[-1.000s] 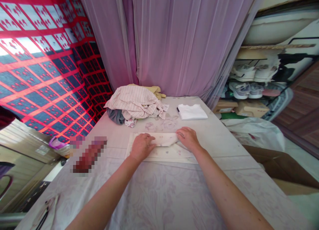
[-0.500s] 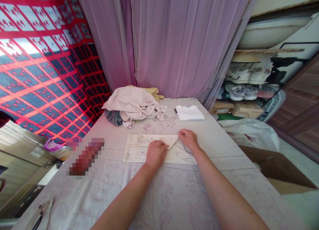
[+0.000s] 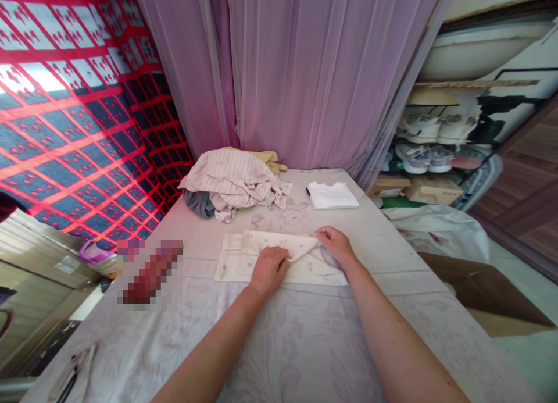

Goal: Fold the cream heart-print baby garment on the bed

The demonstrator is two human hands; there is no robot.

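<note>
A cream garment (image 3: 250, 253) with a small scattered print lies folded into a flat strip on the bed-like surface; its exact kind is hidden by the folding. My right hand (image 3: 336, 245) pinches the upper layer near its far right corner and holds that edge slightly raised, so a slanting fold runs towards the middle. My left hand (image 3: 269, 270) lies low over the centre of the strip, its fingers drawn together on the cloth at the lower end of that fold.
Behind are a heap of crumpled clothes (image 3: 231, 179) and a folded white garment (image 3: 333, 195). A blurred red item (image 3: 150, 275) lies at left, with a thin cord-like thing (image 3: 72, 374) near the front. An open cardboard box (image 3: 479, 292) and shoe shelves (image 3: 436, 150) stand at right.
My right hand has moved slightly right, drawing the upper layer's corner along and widening the slanting fold. My left hand has shifted slightly left and stays on the cloth.
</note>
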